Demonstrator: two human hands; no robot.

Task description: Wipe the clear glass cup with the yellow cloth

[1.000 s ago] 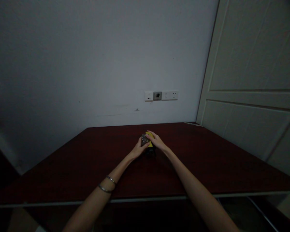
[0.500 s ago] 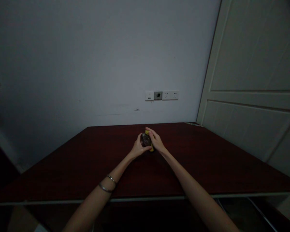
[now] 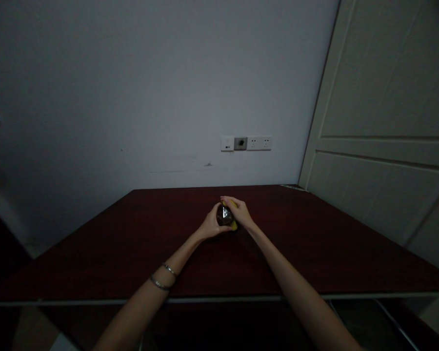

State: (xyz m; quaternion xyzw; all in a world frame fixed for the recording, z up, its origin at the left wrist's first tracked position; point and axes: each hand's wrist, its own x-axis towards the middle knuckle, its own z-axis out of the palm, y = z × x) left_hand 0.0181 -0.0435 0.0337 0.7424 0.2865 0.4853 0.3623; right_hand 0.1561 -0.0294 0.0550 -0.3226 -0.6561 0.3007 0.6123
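Over the middle of the table [image 3: 161, 248], my left hand [image 3: 209, 225] is closed around a dark, shiny, rounded object [image 3: 225, 215], like a small glass vessel. Its thumb lies along the near side and its fingers reach round the far side. My right hand [image 3: 241, 213] is closed on a yellow piece [image 3: 234, 226] that looks like a cloth, pressed to the right side of the dark object. Yellow shows both under the right fingers and below the palm. The hands hide much of both things, and the dim light leaves their exact kind unclear.
A pale wall with a row of sockets [image 3: 258, 143] rises behind the table. A white panelled door [image 3: 384, 195] stands along the right side. Cables [image 3: 395, 319] show under the table's front edge at the right. Two bracelets [image 3: 160, 282] circle my left forearm.
My right hand has shifted slightly right and its fingers have curled more over the yellow piece. The dark object has turned or tilted, now catching a bright glint, and moved a little right.
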